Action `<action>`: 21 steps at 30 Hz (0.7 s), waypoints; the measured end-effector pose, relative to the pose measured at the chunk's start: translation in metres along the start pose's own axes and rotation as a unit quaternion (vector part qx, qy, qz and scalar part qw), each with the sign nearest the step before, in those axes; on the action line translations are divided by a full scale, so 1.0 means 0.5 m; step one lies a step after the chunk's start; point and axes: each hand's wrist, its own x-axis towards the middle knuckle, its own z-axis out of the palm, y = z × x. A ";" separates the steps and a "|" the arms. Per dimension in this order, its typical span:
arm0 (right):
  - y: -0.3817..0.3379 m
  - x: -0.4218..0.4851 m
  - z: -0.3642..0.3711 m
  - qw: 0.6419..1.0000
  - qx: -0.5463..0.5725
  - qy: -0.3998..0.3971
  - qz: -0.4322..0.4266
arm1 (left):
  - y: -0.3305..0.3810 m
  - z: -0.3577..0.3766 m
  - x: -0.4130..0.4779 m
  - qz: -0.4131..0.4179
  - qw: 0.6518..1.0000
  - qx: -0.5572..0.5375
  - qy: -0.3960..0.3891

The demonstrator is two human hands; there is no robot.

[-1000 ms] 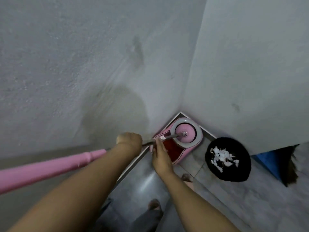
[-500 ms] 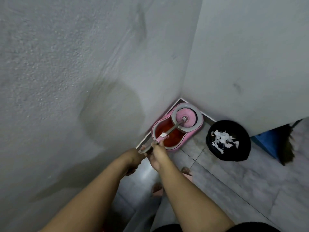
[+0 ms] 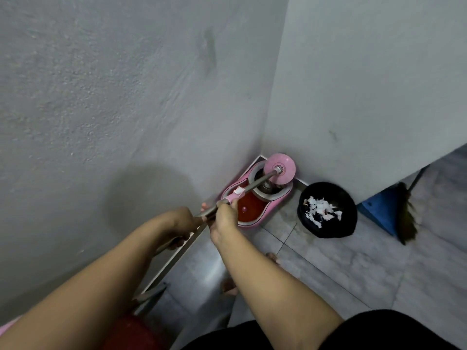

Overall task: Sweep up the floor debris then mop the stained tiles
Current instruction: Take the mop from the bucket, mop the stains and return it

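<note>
A pink spin-mop bucket (image 3: 255, 222) stands in the wall corner, with a red water well at the front and a grey wringer basket behind. The mop's round pink head (image 3: 283, 165) hangs just above the wringer basket, on the end of a metal handle (image 3: 255, 184). My right hand (image 3: 225, 214) grips the handle just below its pink collar. My left hand (image 3: 183, 222) grips the same handle a little lower, close to the wall. A black bin (image 3: 327, 210) to the right of the bucket holds torn white paper scraps (image 3: 321, 208).
A blue dustpan (image 3: 379, 210) and a dark-bristled broom (image 3: 406, 218) lean on the right wall. Grey walls close the corner on two sides. Bare toes (image 3: 271, 256) show on the grey floor tiles (image 3: 353, 269) below my arms. A red object (image 3: 129, 332) sits at the bottom left.
The mop head has risen out of the wringer basket and now sits above it, tilted toward the corner. Both hands stay on the handle. The view has shifted slightly.
</note>
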 end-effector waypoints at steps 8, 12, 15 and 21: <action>-0.056 -0.063 0.022 0.982 -0.001 0.115 -0.147 | 0.056 -0.029 -0.064 0.063 0.996 0.054 -0.020; -0.099 -0.081 0.001 0.965 -0.012 0.182 -0.186 | 0.108 -0.028 -0.085 0.095 0.988 0.113 -0.036; -0.142 -0.093 -0.036 0.953 0.001 0.234 -0.194 | 0.159 -0.009 -0.099 0.118 0.979 0.157 -0.051; -0.253 -0.097 -0.176 0.925 0.079 0.298 -0.220 | 0.304 0.110 -0.112 0.189 0.938 0.280 -0.082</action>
